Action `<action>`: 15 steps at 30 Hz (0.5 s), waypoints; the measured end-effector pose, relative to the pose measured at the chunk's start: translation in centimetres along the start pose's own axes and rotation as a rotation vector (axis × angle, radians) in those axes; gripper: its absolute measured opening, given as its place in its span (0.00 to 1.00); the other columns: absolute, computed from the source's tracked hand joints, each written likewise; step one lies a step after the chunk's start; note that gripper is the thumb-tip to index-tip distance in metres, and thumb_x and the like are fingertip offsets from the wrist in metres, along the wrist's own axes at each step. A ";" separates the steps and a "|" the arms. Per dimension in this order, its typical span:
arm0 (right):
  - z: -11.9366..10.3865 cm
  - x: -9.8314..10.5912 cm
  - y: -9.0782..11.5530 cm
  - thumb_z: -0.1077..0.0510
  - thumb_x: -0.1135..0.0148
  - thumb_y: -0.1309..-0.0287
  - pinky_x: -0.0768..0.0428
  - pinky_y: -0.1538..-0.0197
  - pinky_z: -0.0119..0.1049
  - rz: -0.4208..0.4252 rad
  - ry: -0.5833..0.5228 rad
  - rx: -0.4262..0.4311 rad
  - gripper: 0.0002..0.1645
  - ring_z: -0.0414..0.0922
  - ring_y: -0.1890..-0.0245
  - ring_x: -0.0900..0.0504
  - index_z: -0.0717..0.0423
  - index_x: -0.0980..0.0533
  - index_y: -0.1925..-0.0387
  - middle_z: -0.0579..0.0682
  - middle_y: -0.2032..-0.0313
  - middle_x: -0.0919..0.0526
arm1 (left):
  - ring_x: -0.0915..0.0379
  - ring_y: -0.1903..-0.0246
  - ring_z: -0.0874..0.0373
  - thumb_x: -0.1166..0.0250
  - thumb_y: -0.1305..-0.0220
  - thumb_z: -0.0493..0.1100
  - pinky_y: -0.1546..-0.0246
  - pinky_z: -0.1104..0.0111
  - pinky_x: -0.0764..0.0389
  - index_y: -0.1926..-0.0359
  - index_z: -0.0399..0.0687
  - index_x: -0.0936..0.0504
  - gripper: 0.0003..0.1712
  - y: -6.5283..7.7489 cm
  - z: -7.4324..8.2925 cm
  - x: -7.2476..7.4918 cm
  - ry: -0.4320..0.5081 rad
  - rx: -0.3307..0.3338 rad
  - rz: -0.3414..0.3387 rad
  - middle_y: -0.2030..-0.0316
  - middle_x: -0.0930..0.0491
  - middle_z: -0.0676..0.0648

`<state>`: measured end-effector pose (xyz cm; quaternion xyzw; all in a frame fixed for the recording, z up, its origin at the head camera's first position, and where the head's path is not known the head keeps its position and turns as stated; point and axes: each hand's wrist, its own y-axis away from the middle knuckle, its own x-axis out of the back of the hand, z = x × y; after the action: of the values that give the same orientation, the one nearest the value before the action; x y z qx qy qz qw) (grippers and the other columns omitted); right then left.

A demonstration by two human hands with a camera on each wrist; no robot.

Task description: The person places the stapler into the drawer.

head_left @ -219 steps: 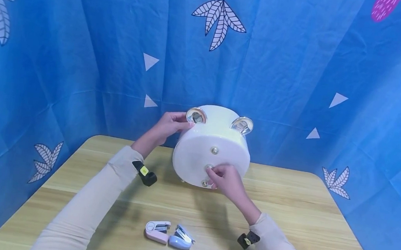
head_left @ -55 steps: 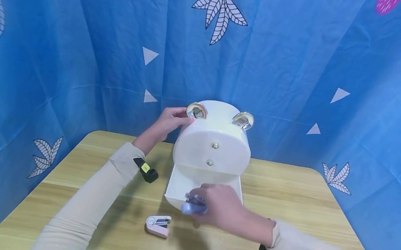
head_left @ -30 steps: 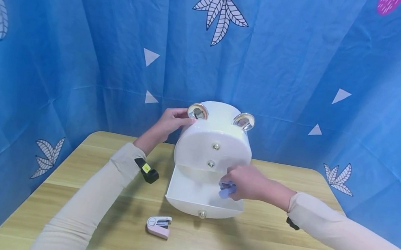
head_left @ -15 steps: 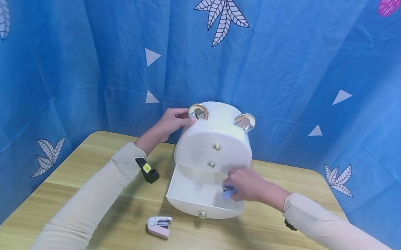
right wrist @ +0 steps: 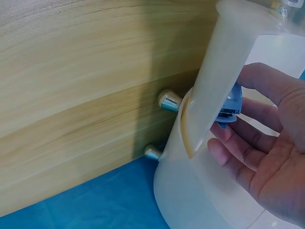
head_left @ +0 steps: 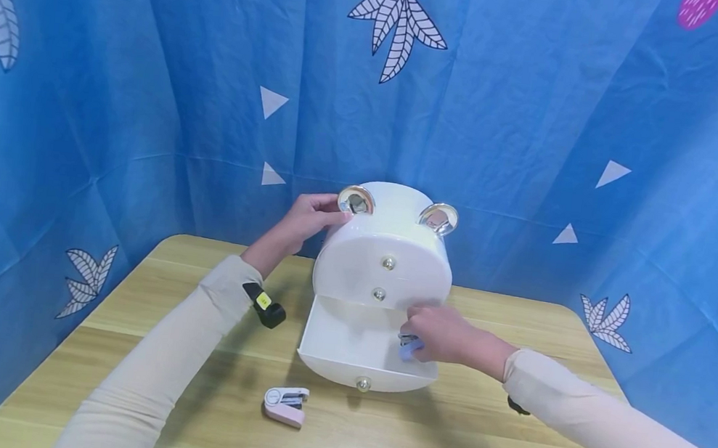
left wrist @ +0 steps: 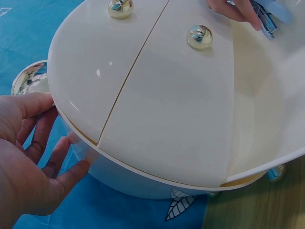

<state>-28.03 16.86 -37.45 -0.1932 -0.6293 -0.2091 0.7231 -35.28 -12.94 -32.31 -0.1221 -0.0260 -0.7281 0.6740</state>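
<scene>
A white rounded desktop drawer box point(head_left: 351, 263) with gold ears stands at the back of the table, its bottom drawer point(head_left: 347, 332) pulled out. My right hand point(head_left: 438, 332) holds a small blue stapler point(head_left: 409, 349) inside the drawer, at its right side. In the right wrist view the thumb and fingers are around the stapler point(right wrist: 232, 104), partly hidden by the drawer's front wall. My left hand point(head_left: 307, 220) rests against the box's left side by the ear point(head_left: 356, 199); in the left wrist view its fingers spread along that side. A pink and white stapler point(head_left: 284, 406) lies on the table.
The wooden table point(head_left: 182, 410) carries the box and the pink stapler. Blue patterned cloth point(head_left: 507, 123) hangs close behind the box and on both sides. The drawer's gold knob point(head_left: 363, 384) sticks out towards the front. Two upper drawers are closed.
The bottom drawer, closed at first with my right hand at the knobs, is now out. My right hand has lifted the blue stapler from the table and brought it into the drawer.
</scene>
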 end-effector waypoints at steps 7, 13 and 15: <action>-0.4 -0.2 -0.2 0.61 0.23 0.58 0.29 0.73 0.32 0.003 0.013 -0.023 0.13 0.41 0.72 0.30 0.53 0.13 0.65 0.45 0.73 0.22 | 0.27 0.36 0.47 0.32 0.32 0.44 0.32 0.50 0.27 0.35 0.45 0.21 0.25 0.1 0.0 0.0 -0.007 0.003 0.005 0.38 0.19 0.40; -0.7 0.1 -0.3 0.56 0.19 0.58 0.25 0.71 0.33 -0.014 0.000 -0.056 0.20 0.42 0.70 0.28 0.54 0.12 0.59 0.46 0.70 0.20 | 0.28 0.36 0.47 0.32 0.31 0.45 0.32 0.49 0.27 0.35 0.45 0.21 0.26 0.0 0.1 0.1 -0.006 0.007 0.001 0.38 0.20 0.41; -0.7 0.2 -0.2 0.56 0.18 0.58 0.26 0.71 0.33 -0.013 0.001 -0.054 0.20 0.42 0.70 0.29 0.53 0.12 0.59 0.46 0.70 0.20 | 0.28 0.36 0.47 0.32 0.32 0.45 0.32 0.50 0.27 0.35 0.45 0.21 0.26 0.1 0.1 0.0 -0.003 0.005 -0.001 0.38 0.19 0.41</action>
<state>-27.59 16.28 -37.36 -0.2085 -0.6242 -0.2306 0.7168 -35.21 -12.97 -32.22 -0.1217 -0.0290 -0.7283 0.6737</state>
